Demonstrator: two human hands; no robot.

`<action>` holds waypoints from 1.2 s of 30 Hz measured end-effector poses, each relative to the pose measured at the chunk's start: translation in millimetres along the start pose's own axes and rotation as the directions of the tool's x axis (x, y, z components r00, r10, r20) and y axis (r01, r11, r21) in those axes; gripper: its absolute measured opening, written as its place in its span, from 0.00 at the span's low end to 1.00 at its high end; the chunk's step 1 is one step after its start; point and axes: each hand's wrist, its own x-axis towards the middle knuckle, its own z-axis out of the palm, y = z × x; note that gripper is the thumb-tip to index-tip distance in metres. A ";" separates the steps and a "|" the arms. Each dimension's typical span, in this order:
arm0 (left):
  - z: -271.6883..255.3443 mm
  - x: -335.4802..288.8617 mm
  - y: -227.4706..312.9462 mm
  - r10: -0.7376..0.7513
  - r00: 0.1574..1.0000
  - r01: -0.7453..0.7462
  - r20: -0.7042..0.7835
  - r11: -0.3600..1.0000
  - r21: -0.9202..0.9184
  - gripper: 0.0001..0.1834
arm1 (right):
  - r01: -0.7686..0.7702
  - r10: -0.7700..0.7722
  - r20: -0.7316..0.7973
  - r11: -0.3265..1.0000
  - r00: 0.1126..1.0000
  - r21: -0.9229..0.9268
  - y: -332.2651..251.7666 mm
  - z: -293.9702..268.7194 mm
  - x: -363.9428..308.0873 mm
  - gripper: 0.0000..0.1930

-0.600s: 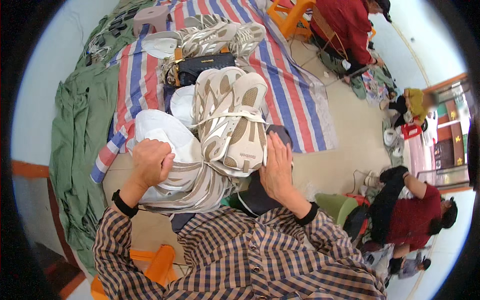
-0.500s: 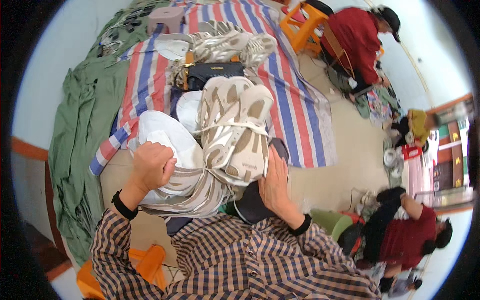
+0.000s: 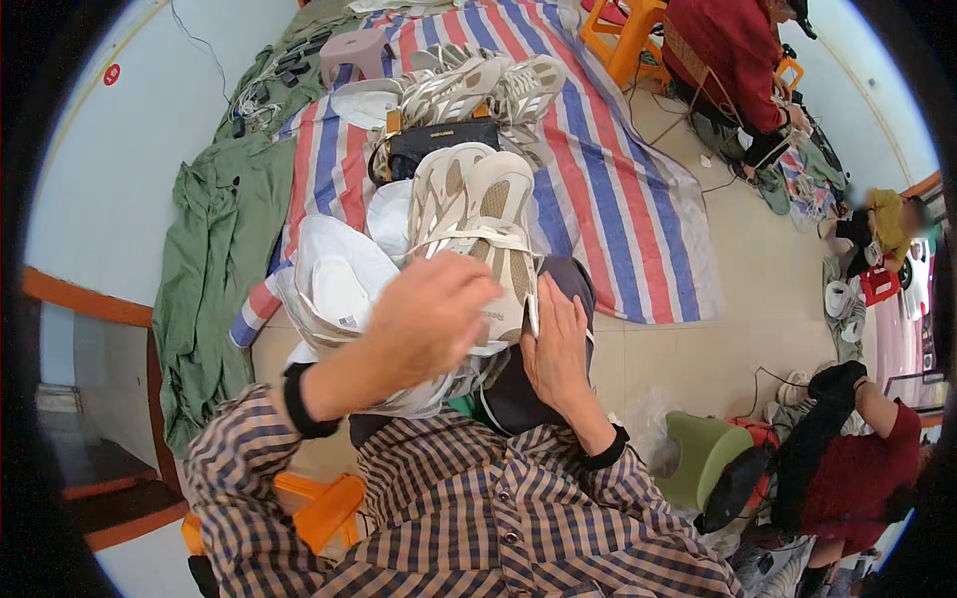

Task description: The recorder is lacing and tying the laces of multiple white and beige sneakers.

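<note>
Pair of beige shoes (image 3: 478,239) on lap. Right hand (image 3: 554,344) flat against side, steadying. Left hand (image 3: 429,319) blurred above, fingers loosely spread, empty. Best practice: brace the pair with right hand.

Left hand (image 3: 431,317) raised, right hand (image 3: 554,344) against beige sneakers (image 3: 478,224), striped tarp (image 3: 608,169)

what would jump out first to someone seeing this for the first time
A pair of beige sneakers, soles up, fills the centre on the person's lap, with the right hand flat against their near right edge. The left hand is blurred and raised over the white bag beside them. Beyond lies a striped red, white and blue tarp with more sneakers and a black handbag.
</note>
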 end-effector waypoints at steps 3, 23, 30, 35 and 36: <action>28.6 -5.6 8.1 0.032 0.997 -0.040 0.076 0.994 0.098 0.23 | 0.027 -0.038 0.076 0.990 0.996 0.140 11.4 -19.9 1.7 0.34; 13.7 -17.1 23.8 -0.192 0.962 0.214 0.195 0.972 -0.100 0.21 | 0.210 -0.155 -0.190 0.926 0.969 0.313 -2.9 -35.6 84.0 0.09; 6.3 19.8 -27.5 -0.255 0.946 0.251 -0.199 0.967 -0.048 0.15 | 0.121 -0.112 -0.047 0.935 0.993 0.335 -17.6 -33.4 72.2 0.10; 22.7 28.4 -41.8 -0.262 0.954 0.276 -0.143 0.957 0.088 0.10 | -0.096 0.070 0.086 0.929 0.994 0.358 -24.5 -39.0 72.2 0.10; 24.2 30.1 -42.1 -0.259 0.955 0.273 -0.142 0.958 0.088 0.10 | -0.078 0.049 0.092 0.936 0.995 0.344 -24.3 -38.4 72.0 0.10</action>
